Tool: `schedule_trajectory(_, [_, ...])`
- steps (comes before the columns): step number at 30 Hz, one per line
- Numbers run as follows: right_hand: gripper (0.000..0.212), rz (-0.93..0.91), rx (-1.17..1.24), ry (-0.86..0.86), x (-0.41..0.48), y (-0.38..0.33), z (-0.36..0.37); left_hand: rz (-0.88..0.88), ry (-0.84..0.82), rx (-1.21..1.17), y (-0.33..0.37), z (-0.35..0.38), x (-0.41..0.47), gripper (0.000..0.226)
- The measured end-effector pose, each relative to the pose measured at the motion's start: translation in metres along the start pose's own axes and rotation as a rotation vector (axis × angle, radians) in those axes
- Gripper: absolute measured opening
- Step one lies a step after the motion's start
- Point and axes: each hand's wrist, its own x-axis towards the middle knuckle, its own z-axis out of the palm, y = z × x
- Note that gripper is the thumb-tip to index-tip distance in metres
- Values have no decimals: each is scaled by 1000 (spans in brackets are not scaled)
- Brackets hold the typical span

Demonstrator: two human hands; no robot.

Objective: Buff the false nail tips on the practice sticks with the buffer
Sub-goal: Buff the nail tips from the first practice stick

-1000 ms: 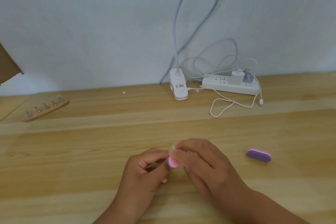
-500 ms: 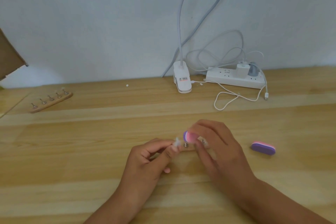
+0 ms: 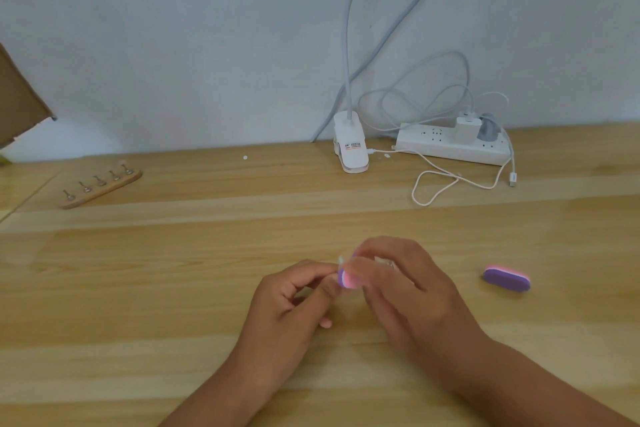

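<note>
Low over the wooden table, my left hand (image 3: 294, 298) pinches a small practice stick; its clear false nail tip (image 3: 341, 259) peeks out above my fingers. My right hand (image 3: 401, 291) grips a pink and purple buffer (image 3: 347, 279) and holds it against the tip. Most of the stick is hidden by my fingers. A second pink and purple buffer (image 3: 506, 278) lies on the table to the right of my hands. At the far left a wooden holder (image 3: 100, 189) carries several more practice sticks.
A white clip lamp (image 3: 350, 146) stands at the back by the wall, its gooseneck rising out of view. A white power strip (image 3: 450, 146) with plugs and a looped white cable (image 3: 450, 184) lies to its right. Cardboard (image 3: 17, 104) leans at the left edge.
My right hand has drawn the buffer back down onto the nail tip after lifting it up and right half a second ago. My left hand stays put with the stick.
</note>
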Motion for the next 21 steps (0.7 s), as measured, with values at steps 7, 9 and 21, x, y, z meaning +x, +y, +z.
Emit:
schedule_trajectory(7, [24, -26, 71, -14, 1, -5, -1, -10, -31, -22, 3, -1, 0, 20])
schedule_trajectory(9, [28, -39, 28, -30, 1, -3, -1, -12, -42, -34, 4, 0, 0, 22])
schedule_trajectory(21, [29, 45, 91, -5, 1, 3, -1, -49, -36, -111, 3, -1, 2, 24])
